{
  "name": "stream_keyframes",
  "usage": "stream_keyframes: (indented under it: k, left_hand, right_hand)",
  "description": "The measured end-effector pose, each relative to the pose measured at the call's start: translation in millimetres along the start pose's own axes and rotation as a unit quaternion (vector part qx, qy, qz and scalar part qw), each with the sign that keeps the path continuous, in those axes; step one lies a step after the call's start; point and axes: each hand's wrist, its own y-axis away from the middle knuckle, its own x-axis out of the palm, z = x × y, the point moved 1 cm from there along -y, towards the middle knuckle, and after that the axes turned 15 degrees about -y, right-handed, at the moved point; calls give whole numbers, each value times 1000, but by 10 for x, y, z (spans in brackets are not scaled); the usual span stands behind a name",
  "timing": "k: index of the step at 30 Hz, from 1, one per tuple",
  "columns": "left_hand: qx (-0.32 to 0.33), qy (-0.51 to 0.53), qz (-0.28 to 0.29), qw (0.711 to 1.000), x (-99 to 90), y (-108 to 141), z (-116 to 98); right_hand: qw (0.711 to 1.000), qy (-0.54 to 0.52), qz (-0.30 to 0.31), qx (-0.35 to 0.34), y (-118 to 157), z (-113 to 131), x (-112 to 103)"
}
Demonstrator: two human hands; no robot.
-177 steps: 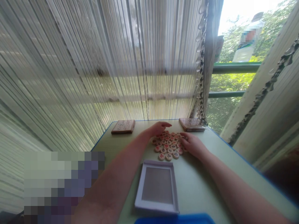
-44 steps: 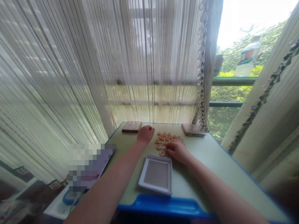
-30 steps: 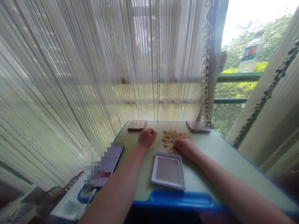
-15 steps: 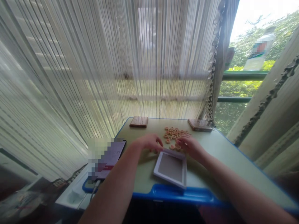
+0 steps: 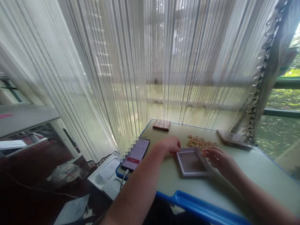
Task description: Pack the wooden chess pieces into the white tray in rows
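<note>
1. Left hand [image 5: 172, 144] is showing curled fingers, grip unclear; right hand [image 5: 220, 158], parted fingers.
2. Box [image 5: 191, 162] is sitting between those fingers, seemingly being positioned.
3. Next move is probably needing two-sided steadying.

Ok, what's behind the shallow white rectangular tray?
Behind the shallow white rectangular tray, small round tan pieces lie clustered on the pale green table. Anything covered by the tray or your right hand can't be seen.

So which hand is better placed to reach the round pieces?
Probably the right hand: its fingertips are close to the round pieces, while the left hand is at the far left corner of the tray.
</note>
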Motion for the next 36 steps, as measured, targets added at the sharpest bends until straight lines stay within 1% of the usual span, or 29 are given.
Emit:
stream_keyframes:
  k: [3, 6, 7, 10, 11, 13, 15, 16, 18, 20, 25, 27, 30, 34, 36]
  left_hand:
    - [15, 17, -20, 1000, 28, -32, 36]
    - [55, 65, -20, 996, 95, -71, 67]
    - [67, 86, -10, 994, 123, -80, 79]
    - [77, 156, 19, 985, 193, -84, 121]
    - [74, 168, 27, 983, 205, -79, 133]
    - [74, 174, 36, 981, 206, -64, 151]
    - [77, 173, 48, 981, 180, -55, 167]
    - [75, 177, 53, 980, 161, -55, 176]
    - [87, 179, 78, 977, 130, -63, 188]
    - [99, 185, 105, 972, 116, -80, 195]
    - [95, 228, 134, 960, 149, -166, 239]
    - [94, 254, 145, 952, 172, -198, 265]
    - [93, 266, 158, 947, 193, -225, 281]
    - [79, 260, 139, 952, 194, -223, 252]
    - [76, 251, 130, 956, 187, -214, 232]
  right_hand:
    - [1000, 11, -12, 4, 25, -89, 21]
    - [999, 26, -29, 4, 29, -64, 28]
    - [999, 32, -19, 5, 22, -24, 40]
    - [996, 47, 71, 22, -13, 178, 124]
    - [994, 55, 86, 25, -21, 260, 161]
    - [991, 54, 123, 27, -24, 409, 242]
    - [988, 20, 149, 40, -11, 500, 305]
    - [987, -2, 152, 52, 0, 522, 322]
    - [980, -51, 179, 68, 22, 537, 330]
    - [975, -72, 193, 77, 35, 538, 308]
    - [973, -35, 217, 67, 25, 562, 279]
    - [974, -28, 218, 61, 30, 566, 293]
    - [980, -13, 187, 60, 46, 543, 305]
    - [990, 24, 126, 60, 35, 487, 291]
    - [990, 33, 124, 60, 10, 471, 296]
